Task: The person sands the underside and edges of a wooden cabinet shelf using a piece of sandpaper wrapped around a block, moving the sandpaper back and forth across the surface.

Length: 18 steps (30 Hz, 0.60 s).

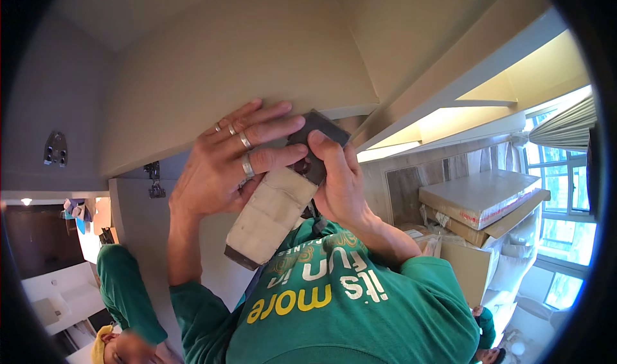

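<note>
Both hands are raised in front of the green shirt, close under the edge of a pale cabinet panel (241,70). My left hand (217,166), with rings on its fingers, lies around the upper end of a worn beige block-shaped object (272,214); its thumb is partly hidden at the block's side and its fingertips reach a dark flat piece (320,123). My right hand (340,176) grips that dark piece, thumb on its face. The dark piece meets the block's upper end; whether they are joined is unclear. The block slants down left to a dark lower end.
Metal cabinet hinges (56,149) are on the left panel and by another panel. A long shelf edge (462,84) runs at upper right. Stacked cardboard boxes (482,195) stand near the windows. A co-worker in green (125,287) is at lower left, another (487,328) at lower right.
</note>
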Each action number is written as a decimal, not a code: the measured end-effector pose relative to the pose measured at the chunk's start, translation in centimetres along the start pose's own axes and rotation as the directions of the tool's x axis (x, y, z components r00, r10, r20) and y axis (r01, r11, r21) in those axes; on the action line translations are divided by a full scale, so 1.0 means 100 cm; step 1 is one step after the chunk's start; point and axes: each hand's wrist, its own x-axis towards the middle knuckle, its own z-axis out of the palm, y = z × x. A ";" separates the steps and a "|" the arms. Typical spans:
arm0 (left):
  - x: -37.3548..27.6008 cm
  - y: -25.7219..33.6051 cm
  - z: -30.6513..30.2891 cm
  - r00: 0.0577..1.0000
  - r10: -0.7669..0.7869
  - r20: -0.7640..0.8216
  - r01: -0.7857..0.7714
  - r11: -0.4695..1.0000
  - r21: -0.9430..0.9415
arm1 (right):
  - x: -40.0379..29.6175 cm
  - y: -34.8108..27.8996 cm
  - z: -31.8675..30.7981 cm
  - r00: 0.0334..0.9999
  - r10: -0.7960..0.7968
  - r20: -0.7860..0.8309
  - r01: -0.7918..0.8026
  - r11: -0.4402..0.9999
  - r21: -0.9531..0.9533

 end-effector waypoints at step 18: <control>0.020 -0.007 0.002 0.999 0.047 0.006 -0.047 0.998 -0.034 | -0.013 0.003 0.022 0.967 -0.133 -0.217 0.124 0.991 -0.054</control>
